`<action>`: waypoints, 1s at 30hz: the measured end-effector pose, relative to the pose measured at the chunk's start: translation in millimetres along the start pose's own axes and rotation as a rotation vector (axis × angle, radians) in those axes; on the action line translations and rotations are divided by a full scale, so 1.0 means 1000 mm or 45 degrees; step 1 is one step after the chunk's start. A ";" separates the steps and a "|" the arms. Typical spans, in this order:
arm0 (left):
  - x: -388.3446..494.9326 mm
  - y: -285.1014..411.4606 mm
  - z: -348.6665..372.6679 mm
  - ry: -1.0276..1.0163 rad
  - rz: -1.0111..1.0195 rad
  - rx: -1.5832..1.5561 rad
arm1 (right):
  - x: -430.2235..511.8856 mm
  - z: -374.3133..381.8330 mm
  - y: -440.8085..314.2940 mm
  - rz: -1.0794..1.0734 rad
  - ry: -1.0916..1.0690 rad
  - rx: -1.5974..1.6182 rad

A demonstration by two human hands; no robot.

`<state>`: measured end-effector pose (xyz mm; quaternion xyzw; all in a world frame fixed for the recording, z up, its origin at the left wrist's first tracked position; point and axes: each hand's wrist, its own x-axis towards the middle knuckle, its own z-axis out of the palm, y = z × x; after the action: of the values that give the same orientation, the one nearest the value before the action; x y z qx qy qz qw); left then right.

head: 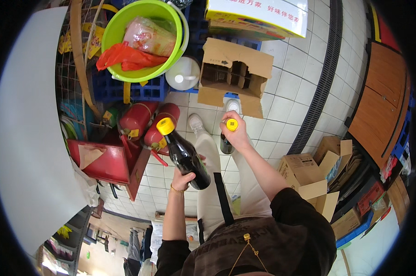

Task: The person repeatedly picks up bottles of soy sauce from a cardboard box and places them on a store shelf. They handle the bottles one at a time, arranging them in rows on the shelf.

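Note:
A dark glass bottle with a yellow cap (pixel 187 160) is gripped around its lower body by my left hand (pixel 184 179). It leans, its cap toward the fire extinguishers. My right hand (pixel 236 132) is closed around the neck of a second dark bottle (pixel 226 145), just below its yellow cap (pixel 232 124); my fingers hide part of it. Ahead of my feet stands an open cardboard box (pixel 235 51) with cardboard dividers inside. At least one dark bottle (pixel 222 75) appears to stand in its left part; the shadowed cells are hard to make out.
Two red fire extinguishers (pixel 136 117) lie at the left by a red metal box (pixel 104 160). A lime-green bucket (pixel 108 38) holding plastic bags stands beside a white jug (pixel 182 73). A printed carton (pixel 256 17) is beyond. Open cardboard boxes (pixel 301 169) stand right, past a floor drain (pixel 318 86).

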<state>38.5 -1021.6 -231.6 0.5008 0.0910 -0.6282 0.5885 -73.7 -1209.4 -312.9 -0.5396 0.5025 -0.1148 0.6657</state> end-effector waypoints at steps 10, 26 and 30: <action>-0.013 0.024 0.029 -0.723 -0.327 -0.290 | -0.016 -0.027 -0.154 0.494 -0.609 0.874; -0.097 -0.001 0.039 -0.859 -0.593 -0.450 | -0.141 -0.055 -0.141 0.533 -0.518 0.902; -0.068 -0.013 0.049 -1.017 -0.406 -0.454 | -0.120 -0.082 -0.106 0.279 -0.915 0.704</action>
<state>-11.1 -1008.6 -163.9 0.0905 0.0399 -0.8291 0.5504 -153.7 -1216.3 -151.9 -0.2911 0.2447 0.0206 0.9246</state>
